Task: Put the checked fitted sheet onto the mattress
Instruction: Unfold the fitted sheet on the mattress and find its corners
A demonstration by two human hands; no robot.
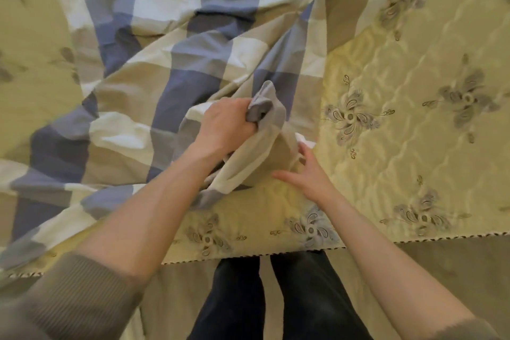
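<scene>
The checked fitted sheet (176, 58), in blue, beige and white squares, lies crumpled over the left and middle of the mattress (400, 124). The mattress is pale yellow-green, quilted, with grey embroidered flower motifs. My left hand (226, 127) is fisted around a bunched edge of the sheet and lifts it a little above the mattress. My right hand (309, 171) has its fingers spread and touches the hanging fold of the sheet from the right, just below the left hand. Whether the right hand grips the cloth cannot be told.
The mattress's near edge (358, 241), trimmed with a dark-and-white cord, runs across the lower frame. Below it are my legs in dark trousers (276, 298) and a beige floor or bed base (455, 270). The right half of the mattress is bare of sheet.
</scene>
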